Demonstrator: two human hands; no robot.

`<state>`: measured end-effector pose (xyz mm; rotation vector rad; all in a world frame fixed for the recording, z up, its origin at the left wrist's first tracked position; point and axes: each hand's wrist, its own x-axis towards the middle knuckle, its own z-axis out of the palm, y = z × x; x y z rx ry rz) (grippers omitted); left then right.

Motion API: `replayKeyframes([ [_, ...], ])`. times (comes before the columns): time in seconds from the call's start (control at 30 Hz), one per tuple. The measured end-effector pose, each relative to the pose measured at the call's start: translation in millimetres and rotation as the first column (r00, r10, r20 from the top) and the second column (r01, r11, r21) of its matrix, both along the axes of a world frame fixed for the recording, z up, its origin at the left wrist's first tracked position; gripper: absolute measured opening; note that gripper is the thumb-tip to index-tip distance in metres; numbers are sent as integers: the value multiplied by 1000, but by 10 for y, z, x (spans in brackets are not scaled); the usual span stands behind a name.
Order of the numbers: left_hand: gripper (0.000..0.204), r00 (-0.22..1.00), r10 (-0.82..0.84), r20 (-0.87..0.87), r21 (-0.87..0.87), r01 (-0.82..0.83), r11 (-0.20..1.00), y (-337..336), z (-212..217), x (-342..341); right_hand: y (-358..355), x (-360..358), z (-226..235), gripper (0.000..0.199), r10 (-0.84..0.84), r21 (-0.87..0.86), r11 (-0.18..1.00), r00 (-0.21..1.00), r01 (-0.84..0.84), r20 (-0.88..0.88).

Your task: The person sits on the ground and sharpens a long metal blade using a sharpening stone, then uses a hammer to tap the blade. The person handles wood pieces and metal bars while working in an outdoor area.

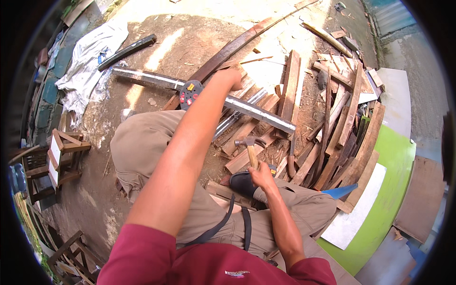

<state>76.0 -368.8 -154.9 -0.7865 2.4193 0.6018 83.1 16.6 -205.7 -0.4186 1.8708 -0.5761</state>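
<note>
- Right hand [262,176] wrapped tight around hammer [251,146] handle, head up, just above knee.
- Left hand [231,77] stretched forward, fingers curled onto a plank end [245,87] in the scrap wood pile [332,118].
- Long metal bar [199,90] lying across the planks, just beside that hand.
- Black shoe [241,183] below hammer.

It is bright daytime. Strong sun hits the dirt ground [166,52] at the top of the frame and makes white glare there. Soft shade covers the middle and bottom. Straight lines bend near the round black rim (a fisheye look). The middle is sharp; the far edges look blurry.
</note>
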Motion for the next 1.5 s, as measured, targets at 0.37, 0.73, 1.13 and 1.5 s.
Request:
replayKeyframes([
  [0.37,73,997,45,-62,168,-34,985,478,-1562,-70,950,612,701,43,-40,-141,989,998,47,50],
  [0.73,79,988,88,124,104,-102,989,324,-1468,-334,609,410,545,49,161,-202,965,985,-169,-57],
  [1.13,68,982,155,-106,199,-131,971,492,-1566,-143,662,443,488,50,252,-202,945,966,-259,-63],
  [1.5,57,970,-61,-237,-19,58,998,-254,284,-213,432,322,673,47,82,-359,910,940,-205,-330],
])
